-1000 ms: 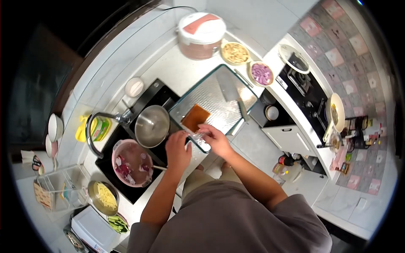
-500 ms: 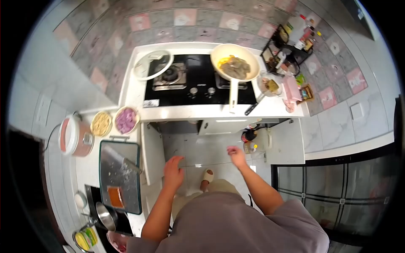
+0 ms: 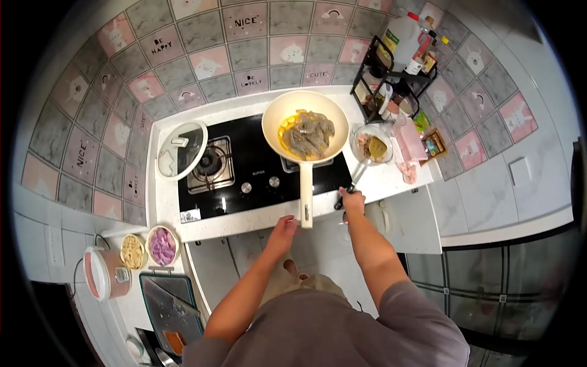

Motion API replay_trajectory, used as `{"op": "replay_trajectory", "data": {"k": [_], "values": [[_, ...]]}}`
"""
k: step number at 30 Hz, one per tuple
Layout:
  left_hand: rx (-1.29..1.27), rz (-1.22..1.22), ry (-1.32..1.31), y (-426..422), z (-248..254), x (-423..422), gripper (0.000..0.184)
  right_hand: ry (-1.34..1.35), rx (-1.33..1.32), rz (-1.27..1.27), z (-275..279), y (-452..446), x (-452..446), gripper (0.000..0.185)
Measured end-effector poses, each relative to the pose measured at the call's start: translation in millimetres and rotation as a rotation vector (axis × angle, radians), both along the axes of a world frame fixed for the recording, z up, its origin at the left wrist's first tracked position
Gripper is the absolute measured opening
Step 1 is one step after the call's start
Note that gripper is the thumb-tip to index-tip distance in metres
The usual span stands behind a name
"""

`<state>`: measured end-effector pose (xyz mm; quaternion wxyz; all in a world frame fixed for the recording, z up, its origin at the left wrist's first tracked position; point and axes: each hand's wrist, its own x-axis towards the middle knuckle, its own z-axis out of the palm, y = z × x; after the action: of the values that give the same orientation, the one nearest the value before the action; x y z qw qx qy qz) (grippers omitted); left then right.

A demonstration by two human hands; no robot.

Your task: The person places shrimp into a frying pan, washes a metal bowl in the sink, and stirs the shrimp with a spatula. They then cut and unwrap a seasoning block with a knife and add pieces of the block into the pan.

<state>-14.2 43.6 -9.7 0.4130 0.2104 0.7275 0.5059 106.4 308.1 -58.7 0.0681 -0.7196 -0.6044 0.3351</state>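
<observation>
Shrimp (image 3: 310, 136) lie grey and heaped in our cream pan (image 3: 295, 104), with yellow bits (image 3: 286, 126) along their left side. The pan sits at the right of the black stove (image 3: 254, 144), over a burner that it mostly hides, and its long pale handle (image 3: 306, 192) points toward us past the counter's front edge.

Our right hand (image 3: 353, 202) is at the near end of a spatula (image 3: 361, 170). We have its fingers curled around the black handle; how tightly they press we cannot tell. The spatula slants away from us to a clear bowl (image 3: 356, 144) just right of the pan. Our left hand (image 3: 284, 234) holds nothing that we can see. Its fingers are loosely bent, their tips just beside the pan's handle, and we cannot tell whether they touch it.

Left of the pan we see the bare burner (image 3: 211, 161), with a glass lid (image 3: 168, 162) propped next to it. Beyond the clear bowl are a pink box (image 3: 408, 137) and a black rack (image 3: 422, 77) of bottles. On our left, purple onion (image 3: 163, 246) fills one bowl, pale pieces (image 3: 132, 252) another; below them a knife (image 3: 183, 303) and a brown slab (image 3: 176, 341) lie on a board (image 3: 160, 315).
</observation>
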Motion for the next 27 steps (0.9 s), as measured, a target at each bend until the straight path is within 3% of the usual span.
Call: {"op": "replay_trajectory", "data": {"k": [2,5,6,7,9,12,14,16,18,23,25,27], "values": [[-0.034,0.012,-0.397,26.3,17.5,-5.0,0.049,-0.013,0.058,-0.003,-15.3,4.4,-3.4,0.053],[0.018,0.01,-0.584,49.8,22.4,-13.9,0.05,0.069,0.008,-0.007,-39.1,14.9,0.4,0.045],[0.058,0.01,-0.696,57.8,27.7,-14.6,0.049,0.149,0.1,-0.125,-42.2,13.5,2.3,0.042],[0.088,0.014,-0.699,64.2,34.8,-13.5,0.045,0.231,0.193,-0.241,-42.8,11.1,4.6,0.039],[0.123,0.016,-0.691,72.0,25.1,-11.3,0.042,0.235,0.239,-0.178,-25.3,3.8,20.3,0.036],[0.158,0.05,-0.68,78.4,8.7,-3.6,0.039,0.33,0.393,-0.039,65.3,-18.0,39.8,0.032],[0.154,0.087,-0.674,79.1,10.0,-2.0,0.037,0.289,0.474,0.088,92.6,-7.4,53.2,0.035],[0.111,0.131,-0.718,75.0,21.9,3.5,0.036,0.307,0.442,0.414,150.9,5.1,45.8,0.043],[0.099,0.174,-0.724,73.0,33.3,12.1,0.037,0.249,0.344,0.534,194.9,10.1,19.1,0.049],[0.128,0.277,-0.687,70.7,29.0,22.2,0.035,0.082,0.44,0.824,184.1,34.8,-42.4,0.035],[0.111,0.311,-0.652,72.9,30.6,23.2,0.034,-0.101,0.466,0.93,182.4,38.6,-46.5,0.029],[0.094,0.311,-0.636,73.2,33.2,23.4,0.034,-0.113,0.462,0.987,189.5,41.4,-34.7,0.028]]}}
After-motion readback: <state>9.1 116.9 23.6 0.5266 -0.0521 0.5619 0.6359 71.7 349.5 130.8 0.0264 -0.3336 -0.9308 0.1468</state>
